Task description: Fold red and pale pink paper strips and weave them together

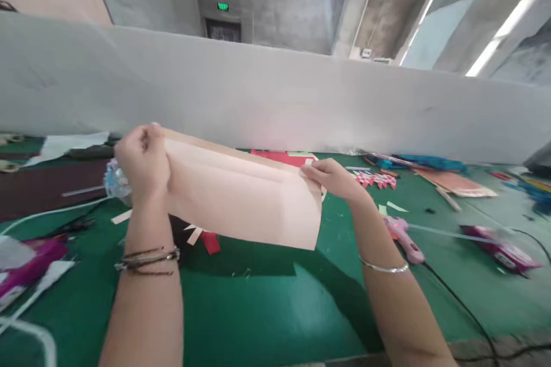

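Note:
A broad sheet of pale peach paper (249,198) is stretched between my two hands above the green tabletop, its top edge folded or doubled over. My left hand (144,157) is closed on the upper left end, held higher than the other side. At the upper right corner my right hand (329,178) pinches the paper between thumb and fingers. The sheet slopes down to the right, and its lower edge hangs free. Behind it, red paper (282,157) lies partly hidden; a small red piece (210,242) shows below it.
A pink glue gun (404,239) with a black cord lies right of my right forearm. Farther right is a magenta packet (501,249). Red-and-white patterned cutouts (374,179) lie near the low white partition (275,97). On the left are a purple bag (37,264) and white tubing (32,330).

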### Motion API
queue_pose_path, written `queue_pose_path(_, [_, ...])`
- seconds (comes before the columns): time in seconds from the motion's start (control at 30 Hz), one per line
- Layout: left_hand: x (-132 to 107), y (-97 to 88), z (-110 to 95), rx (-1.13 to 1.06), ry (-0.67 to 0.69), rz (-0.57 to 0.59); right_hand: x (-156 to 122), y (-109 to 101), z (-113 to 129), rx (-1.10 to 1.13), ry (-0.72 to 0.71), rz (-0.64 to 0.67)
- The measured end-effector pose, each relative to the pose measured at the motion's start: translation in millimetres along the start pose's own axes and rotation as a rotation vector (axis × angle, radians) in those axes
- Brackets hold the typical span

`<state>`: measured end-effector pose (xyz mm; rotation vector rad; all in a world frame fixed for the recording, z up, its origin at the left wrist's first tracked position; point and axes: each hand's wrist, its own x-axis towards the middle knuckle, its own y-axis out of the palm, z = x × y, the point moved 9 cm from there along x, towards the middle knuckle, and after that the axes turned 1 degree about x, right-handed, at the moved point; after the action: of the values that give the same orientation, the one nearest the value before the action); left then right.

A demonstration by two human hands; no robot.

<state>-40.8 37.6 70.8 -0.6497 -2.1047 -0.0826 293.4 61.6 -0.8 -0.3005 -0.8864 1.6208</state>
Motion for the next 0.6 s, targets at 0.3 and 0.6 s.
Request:
queue_pose_path(0.3, [-5.7,7.7,-3.5,-0.006,-0.046,0.043,-1.2,-1.7,-11.7,0.161,0.07,0.01])
queue_pose_path(0.6, [-2.5,3.6,3.5,-0.01,-0.015,0.001,-5.1,-24.3,-26.6,0.228,0.148,-0.113])
